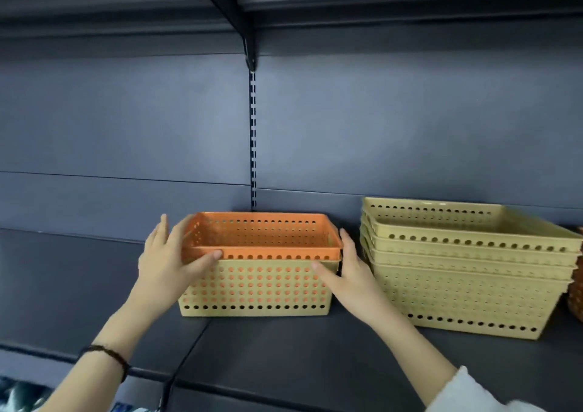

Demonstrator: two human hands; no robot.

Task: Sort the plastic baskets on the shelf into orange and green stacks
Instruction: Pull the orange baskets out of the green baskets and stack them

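Nearest my lens were the two forearms, the left one wearing a dark cord bracelet [107, 356] at the wrist, the right one ending in a pale fuzzy sleeve [463, 392] at the bottom edge. From where I watched, the left hand [167, 261] sat against the left end of the orange basket [265, 238], thumb pressed on its front rim and fingers spread up along the short side. The right hand [350, 269] lay flat against the right end, thumb on the front wall of the pale green basket [255, 288] just below the orange rim. Both hands were open and pressed inward, clamping the pair between them rather than closing around anything.

The orange basket was nested upright inside the green one, mouth facing up, only its rim and top row of holes standing proud. Their long axis ran left to right along the shelf [284, 348], long side toward me. Both were rectangular, smooth matte plastic, walls slightly tapered and pierced with even rows of round holes; orange showed through the green one's holes.

Just beside them on the right, apart, stood a stack of green baskets [467, 272], nested unevenly and skewed a little. The shelf was dark, flat metal, with a slotted upright [253, 140] on the back panel.
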